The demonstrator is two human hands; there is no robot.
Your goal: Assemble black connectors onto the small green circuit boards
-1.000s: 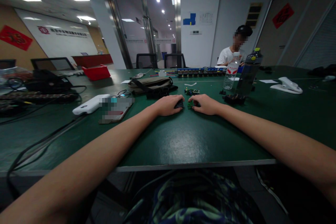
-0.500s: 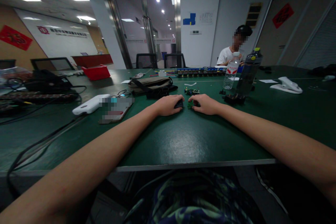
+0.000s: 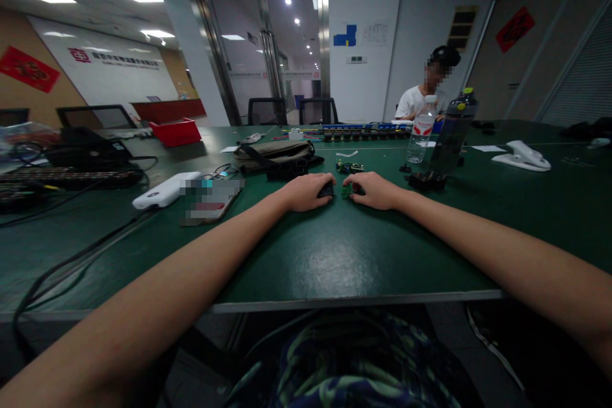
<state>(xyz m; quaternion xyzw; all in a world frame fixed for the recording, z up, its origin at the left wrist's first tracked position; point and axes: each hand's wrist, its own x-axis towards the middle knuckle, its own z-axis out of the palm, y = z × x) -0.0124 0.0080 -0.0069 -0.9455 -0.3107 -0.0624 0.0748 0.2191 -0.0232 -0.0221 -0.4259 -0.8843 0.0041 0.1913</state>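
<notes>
Fingers and thumb of my left hand (image 3: 308, 191) are closed around a small dark, blocky piece (image 3: 327, 190) low over the green table (image 3: 329, 248). Facing it, my right hand (image 3: 377, 190) grips a small green circuit board (image 3: 347, 191) between thumb and fingers. A narrow gap separates the two held pieces. Just beyond my right hand lie more small circuit boards (image 3: 349, 167). The fingers partly cover both held things, so their full shapes are hidden.
A grey-brown bag (image 3: 275, 156) lies behind my left hand, with a phone (image 3: 213, 201) and white power bank (image 3: 165, 190) to its left. A clear bottle (image 3: 421, 134) and dark bottle (image 3: 452, 140) stand right. Across the table sits a person (image 3: 415, 102). A white scanner-like device (image 3: 523, 156) lies far right.
</notes>
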